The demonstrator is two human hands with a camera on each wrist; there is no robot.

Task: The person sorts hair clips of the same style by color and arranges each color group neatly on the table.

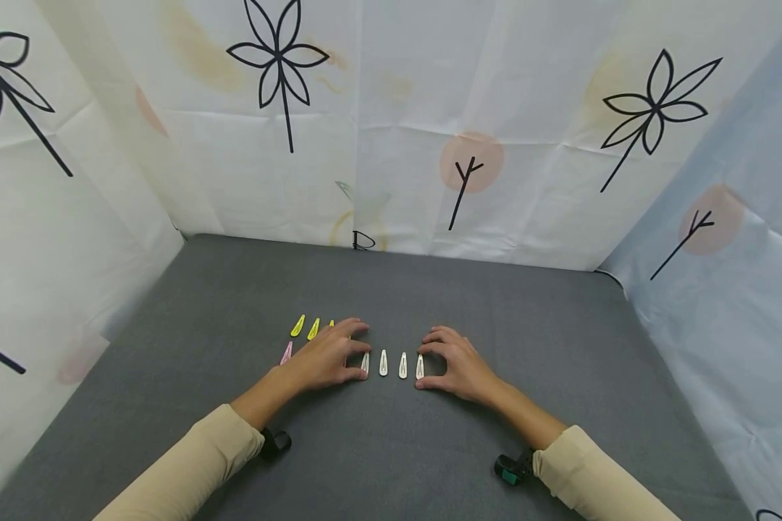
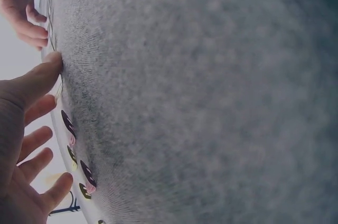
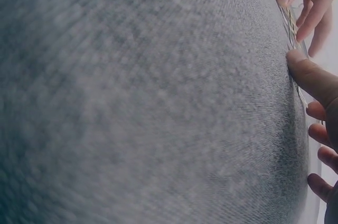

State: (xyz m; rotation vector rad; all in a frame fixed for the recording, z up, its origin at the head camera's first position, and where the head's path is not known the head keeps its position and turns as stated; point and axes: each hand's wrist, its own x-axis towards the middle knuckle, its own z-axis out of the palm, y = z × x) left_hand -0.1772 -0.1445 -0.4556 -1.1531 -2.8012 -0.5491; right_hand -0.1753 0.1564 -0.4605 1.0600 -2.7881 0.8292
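Observation:
Several white snap hair clips lie upright in a row on the grey table. My left hand [image 1: 324,359] pinches the leftmost white clip [image 1: 366,362] lengthwise, thumb at its near end and index finger at its far end. At the other end of the row, my right hand [image 1: 459,367] holds the rightmost white clip [image 1: 420,367] the same way. Between the hands lie two more white clips, one [image 1: 383,362] beside the other [image 1: 402,365]. Both wrist views show the thumbs low against the cloth, with the clips mostly hidden edge-on.
Left of the left hand are yellow hair clips [image 1: 297,325] and a pink hair clip [image 1: 287,353], partly covered by that hand and forearm. Grey cloth [image 1: 495,304] covers the table. White patterned curtains [image 1: 404,87] enclose its back and sides.

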